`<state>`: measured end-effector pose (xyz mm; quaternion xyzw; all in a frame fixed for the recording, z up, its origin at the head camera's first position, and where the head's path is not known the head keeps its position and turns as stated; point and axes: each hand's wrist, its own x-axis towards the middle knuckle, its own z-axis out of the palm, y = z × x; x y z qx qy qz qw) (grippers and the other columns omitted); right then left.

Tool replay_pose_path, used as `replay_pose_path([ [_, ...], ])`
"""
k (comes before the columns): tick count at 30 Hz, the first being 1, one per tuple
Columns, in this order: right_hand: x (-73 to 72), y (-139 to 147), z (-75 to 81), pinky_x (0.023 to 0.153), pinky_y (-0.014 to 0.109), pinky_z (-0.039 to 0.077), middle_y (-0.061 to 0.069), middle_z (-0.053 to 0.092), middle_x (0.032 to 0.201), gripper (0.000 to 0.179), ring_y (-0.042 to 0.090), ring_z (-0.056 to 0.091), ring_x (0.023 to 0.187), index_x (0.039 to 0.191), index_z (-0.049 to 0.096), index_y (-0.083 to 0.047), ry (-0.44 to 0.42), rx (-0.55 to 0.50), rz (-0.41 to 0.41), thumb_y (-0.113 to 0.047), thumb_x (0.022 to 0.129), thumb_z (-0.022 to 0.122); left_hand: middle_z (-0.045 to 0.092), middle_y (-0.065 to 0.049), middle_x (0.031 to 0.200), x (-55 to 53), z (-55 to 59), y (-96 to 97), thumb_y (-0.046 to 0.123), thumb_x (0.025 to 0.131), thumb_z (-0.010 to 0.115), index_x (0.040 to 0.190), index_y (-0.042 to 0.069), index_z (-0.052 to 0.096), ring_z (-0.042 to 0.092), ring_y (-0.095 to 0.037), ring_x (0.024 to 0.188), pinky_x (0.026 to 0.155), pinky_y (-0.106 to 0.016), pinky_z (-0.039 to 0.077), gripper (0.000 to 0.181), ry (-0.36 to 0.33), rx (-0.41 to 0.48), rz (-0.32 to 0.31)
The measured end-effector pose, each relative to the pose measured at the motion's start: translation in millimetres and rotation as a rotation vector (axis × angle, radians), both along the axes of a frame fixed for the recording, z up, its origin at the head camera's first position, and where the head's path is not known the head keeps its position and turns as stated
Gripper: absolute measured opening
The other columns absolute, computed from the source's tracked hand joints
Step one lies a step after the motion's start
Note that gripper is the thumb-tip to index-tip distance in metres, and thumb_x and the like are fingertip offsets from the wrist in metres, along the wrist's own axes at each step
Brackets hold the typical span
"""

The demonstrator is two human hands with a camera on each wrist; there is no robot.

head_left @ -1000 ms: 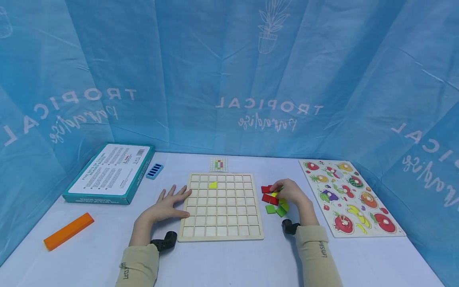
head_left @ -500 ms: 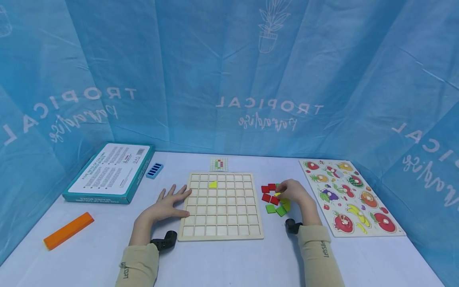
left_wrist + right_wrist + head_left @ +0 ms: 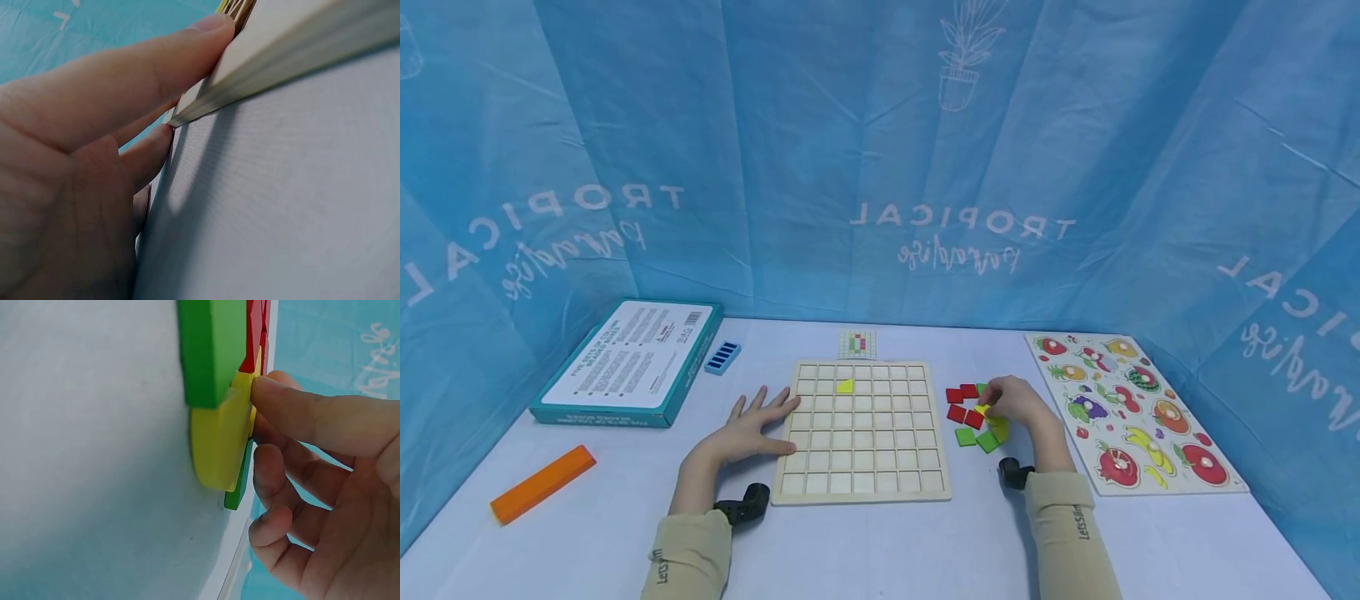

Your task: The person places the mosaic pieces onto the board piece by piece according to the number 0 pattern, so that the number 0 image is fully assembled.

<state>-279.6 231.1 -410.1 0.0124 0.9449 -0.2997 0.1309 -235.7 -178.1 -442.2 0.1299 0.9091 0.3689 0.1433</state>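
Observation:
A square wooden grid board (image 3: 865, 502) lies in the middle of the table, with one yellow tile (image 3: 846, 387) in its second row. My left hand (image 3: 745, 433) rests on the board's left edge, fingers spread and thumb on the rim. Right of the board is a loose group of red tiles (image 3: 973, 419), green tiles (image 3: 966, 437) and yellow tiles (image 3: 1000, 429). Over that group, my right hand (image 3: 1011, 400) pinches a yellow piece (image 3: 244, 381) between thumb and index finger, its other fingers curled. The right hand hides part of the tile group.
Behind the board lies a small pattern card (image 3: 857, 344). A fruit puzzle board (image 3: 1135, 417) is at the right. Toward the left are a teal box (image 3: 625, 358), a small blue case (image 3: 723, 357) and an orange bar (image 3: 544, 485). A blue curtain (image 3: 880, 167) hangs along the back.
My right hand has shifted slightly right. The red tiles beside it show more fully and sit further apart. The left hand and the board have stayed put.

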Motion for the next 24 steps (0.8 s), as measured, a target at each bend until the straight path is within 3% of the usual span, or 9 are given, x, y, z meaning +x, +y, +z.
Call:
replay_pose_path([
  [6,-0.3,-0.7,-1.4,0.079,0.037,0.051,0.011,0.061,0.097,0.018,0.024,0.053,0.088,0.094,0.063,-0.006,-0.008,-0.016,-0.001,-0.001,0.077,0.069,0.014,-0.017,0.152,-0.3,0.8,-1.8,0.036,0.071,0.073,0.143,0.006,0.033,-0.01,-0.039,0.139,0.109,-0.053,-0.017,0.087,0.004,0.01,-0.016],
  [14,0.2,-1.3,-4.8,0.078,0.037,0.052,0.009,0.061,0.096,0.019,0.022,0.054,0.087,0.098,0.067,-0.004,-0.007,-0.005,-0.043,-0.003,0.079,0.068,0.012,-0.017,0.153,2.0,1.0,-7.4,0.036,0.07,0.074,0.144,0.007,0.031,-0.012,-0.039,0.139,0.109,-0.055,-0.016,0.091,-0.043,0.037,-0.049],
  [24,2.8,-1.0,-1.0,0.077,0.036,0.05,0.009,0.06,0.094,0.016,0.023,0.052,0.086,0.093,0.063,-0.006,-0.002,0.027,0.018,-0.002,0.079,0.068,0.01,-0.016,0.153,0.6,-2.2,-8.1,0.038,0.067,0.075,0.144,0.008,0.03,-0.013,-0.039,0.139,0.109,-0.055,-0.017,0.094,-0.051,0.033,-0.044],
])
